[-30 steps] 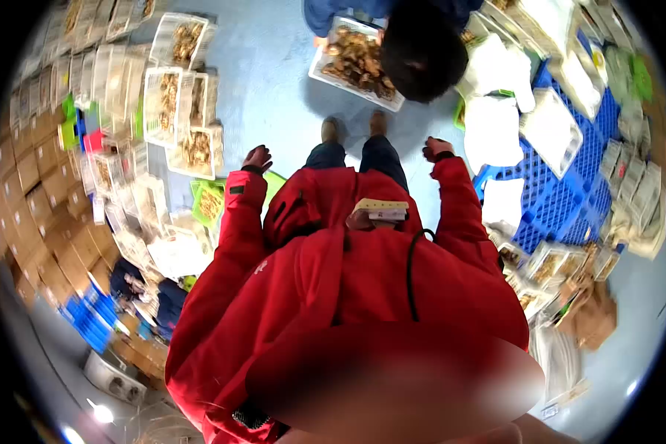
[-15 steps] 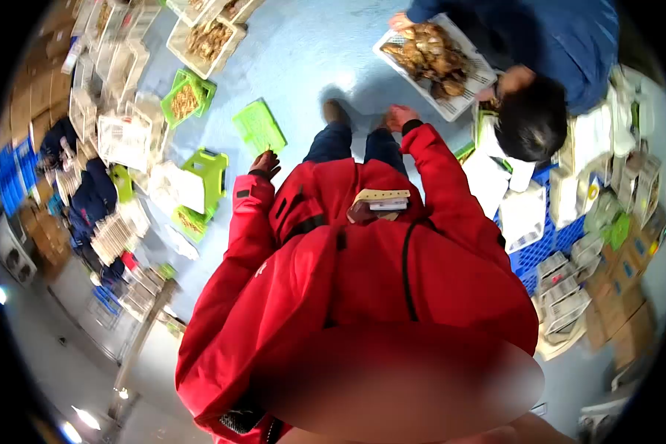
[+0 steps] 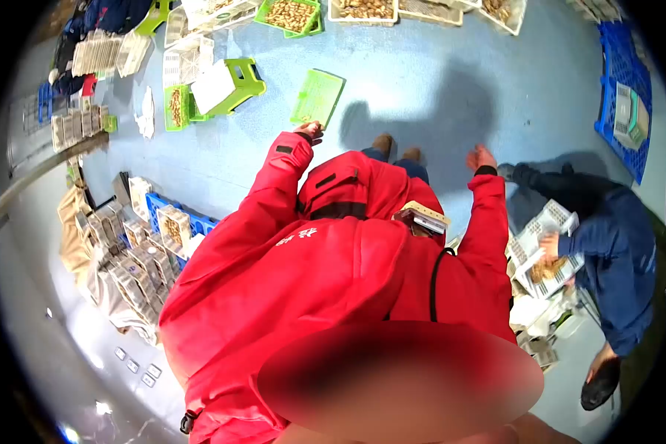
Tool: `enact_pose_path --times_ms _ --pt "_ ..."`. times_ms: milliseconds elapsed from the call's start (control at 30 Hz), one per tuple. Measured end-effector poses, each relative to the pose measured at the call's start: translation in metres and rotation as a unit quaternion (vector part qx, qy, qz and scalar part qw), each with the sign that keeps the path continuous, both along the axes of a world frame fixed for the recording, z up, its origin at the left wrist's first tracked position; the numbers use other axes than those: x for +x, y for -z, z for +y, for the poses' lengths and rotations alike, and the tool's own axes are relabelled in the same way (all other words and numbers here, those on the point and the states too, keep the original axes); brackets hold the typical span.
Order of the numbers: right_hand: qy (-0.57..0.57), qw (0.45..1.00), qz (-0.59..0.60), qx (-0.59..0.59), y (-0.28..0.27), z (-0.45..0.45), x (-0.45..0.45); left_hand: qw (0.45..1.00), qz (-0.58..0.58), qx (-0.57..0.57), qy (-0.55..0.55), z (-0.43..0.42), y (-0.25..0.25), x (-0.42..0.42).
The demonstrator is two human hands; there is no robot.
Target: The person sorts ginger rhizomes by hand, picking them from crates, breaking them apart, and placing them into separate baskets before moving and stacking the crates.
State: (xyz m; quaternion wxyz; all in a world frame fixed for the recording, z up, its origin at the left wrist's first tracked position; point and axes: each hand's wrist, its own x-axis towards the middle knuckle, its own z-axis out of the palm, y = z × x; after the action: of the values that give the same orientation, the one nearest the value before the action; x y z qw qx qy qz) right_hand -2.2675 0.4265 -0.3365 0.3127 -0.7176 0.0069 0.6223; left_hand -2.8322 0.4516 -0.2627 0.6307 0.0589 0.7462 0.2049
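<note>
My left hand (image 3: 311, 132), in a red sleeve, hangs just below the near end of a flat green tray (image 3: 318, 98) on the blue floor, its fingers loosely apart with nothing visible in them. On the other side of my body, my right hand (image 3: 481, 157) hangs over the floor beside the shadow, fingers partly spread and nothing in them. Between the hands, my shoes (image 3: 382, 143) show beyond the red jacket. A small bundle of cards or papers (image 3: 428, 220) sits at the jacket's front.
At the right, a person in blue (image 3: 618, 251) bends over a white crate (image 3: 546, 244) holding brown items. Crates and green baskets (image 3: 288, 16) line the top. A green stool (image 3: 243, 85) stands upper left. A blue pallet (image 3: 621, 96) lies upper right, and stacked boxes (image 3: 144, 270) stand lower left.
The view has swung round, so the person with the crate now appears at the right instead of the top. The green tray has come nearer my left hand in view. Both hands stay without anything in them.
</note>
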Motion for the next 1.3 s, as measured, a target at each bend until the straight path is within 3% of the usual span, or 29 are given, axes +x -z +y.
enact_pose_path --times_ms 67,167,200,233,300,333,367,400,433,500,567,600,667,700,733,767,800,900,933,967,1000,1033,1067,1100,1133,1167,1200,1233,1300 --pt "0.054 0.998 0.009 0.02 -0.075 0.079 -0.045 0.999 -0.007 0.02 -0.027 -0.003 -0.002 -0.011" --pt "-0.035 0.987 0.095 0.121 -0.123 0.175 -0.083 0.982 -0.152 0.009 -0.115 -0.016 0.027 -0.05" --pt "-0.076 0.978 0.112 0.159 -0.155 0.2 -0.105 0.937 -0.301 0.053 -0.17 -0.032 0.057 -0.071" --pt "-0.106 0.962 0.149 0.203 -0.175 0.231 -0.123 0.989 0.016 -0.038 -0.143 0.004 -0.01 -0.022" --pt "-0.152 0.924 0.15 0.317 -0.25 0.276 -0.169 0.977 -0.166 0.098 0.092 0.005 0.101 -0.099" --pt "-0.212 0.881 0.142 0.399 -0.279 0.296 -0.182 0.959 -0.242 0.134 0.06 -0.006 0.112 -0.097" --pt "-0.266 0.832 0.112 0.474 -0.328 0.313 -0.203 0.977 -0.168 0.116 -0.068 -0.003 0.081 -0.081" --pt "-0.25 0.811 0.143 0.509 -0.328 0.339 -0.219 0.971 -0.087 0.11 -0.192 0.039 0.046 -0.072" --pt "-0.243 0.825 0.135 0.493 -0.33 0.334 -0.227 0.909 -0.32 0.129 -0.232 0.032 0.065 -0.084" --pt "-0.289 0.798 0.075 0.523 -0.355 0.381 -0.278 0.949 -0.047 -0.001 -0.312 0.103 0.03 -0.072" --pt "-0.4 0.801 -0.007 0.445 -0.363 0.373 -0.305 0.938 -0.043 0.083 -0.334 0.099 0.016 -0.064" --pt "-0.414 0.717 -0.076 0.556 -0.362 0.376 -0.33 0.938 -0.035 0.088 -0.334 0.103 0.009 -0.066" --pt "-0.498 0.632 -0.083 0.588 -0.341 0.351 -0.346 0.942 -0.008 0.024 -0.333 0.09 -0.002 -0.052" --pt "-0.533 0.586 -0.083 0.605 -0.332 0.339 -0.354 0.934 0.012 0.05 -0.354 0.11 -0.015 -0.044" --pt "-0.569 0.547 -0.07 0.61 -0.321 0.352 -0.375 0.929 0.004 0.051 -0.366 0.125 -0.009 -0.062" --pt "-0.566 0.554 -0.066 0.607 -0.315 0.32 -0.348 0.927 -0.001 0.063 -0.37 0.096 0.001 -0.038" --pt "-0.554 0.428 -0.114 0.704 -0.309 0.332 -0.362 0.935 -0.018 0.039 -0.352 0.1 0.016 -0.05" --pt "-0.597 0.558 -0.014 0.577 -0.319 0.386 -0.41 0.913 -0.051 0.025 -0.404 0.108 0.028 -0.07" --pt "-0.672 0.612 0.035 0.416 -0.33 0.391 -0.414 0.903 -0.082 0.035 -0.421 0.105 0.03 -0.079" --pt "-0.656 0.579 0.029 0.484 -0.338 0.406 -0.419 0.874 -0.124 0.08 -0.462 0.11 0.018 -0.079" --pt "-0.617 0.681 0.113 0.377 -0.332 0.429 -0.427 0.863 -0.206 0.045 -0.459 0.105 0.067 -0.099" --pt "-0.637 0.648 0.069 0.411 -0.325 0.469 -0.433 0.857 -0.134 -0.005 -0.498 0.139 0.028 -0.096" --pt "-0.623 0.691 0.127 0.343 -0.334 0.503 -0.442 0.864 -0.229 0.117 -0.434 0.133 0.057 -0.111" --pt "-0.631 0.669 0.044 0.391 -0.322 0.53 -0.443 0.849 -0.316 0.234 -0.354 0.114 0.086 -0.126" --pt "-0.599 0.727 0.095 0.321 -0.333 0.542 -0.457 0.867 -0.078 0.033 -0.49 0.174 -0.02 -0.117" --pt "-0.607 0.721 0.08 0.323 -0.34 0.565 -0.47 0.785 -0.395 0.21 -0.43 0.144 0.051 -0.158" --pt "-0.592 0.726 0.029 0.348 -0.309 0.593 -0.467 0.827 -0.28 0.191 -0.448 0.157 0.039 -0.171" --pt "-0.549 0.764 0.09 0.326 -0.332 0.596 -0.482 0.865 -0.128 0.137 -0.466 0.185 0.008 -0.168" --pt "-0.501 0.764 0.246 0.323 -0.319 0.612 -0.498 0.879 -0.029 0.154 -0.451 0.245 -0.036 -0.173"
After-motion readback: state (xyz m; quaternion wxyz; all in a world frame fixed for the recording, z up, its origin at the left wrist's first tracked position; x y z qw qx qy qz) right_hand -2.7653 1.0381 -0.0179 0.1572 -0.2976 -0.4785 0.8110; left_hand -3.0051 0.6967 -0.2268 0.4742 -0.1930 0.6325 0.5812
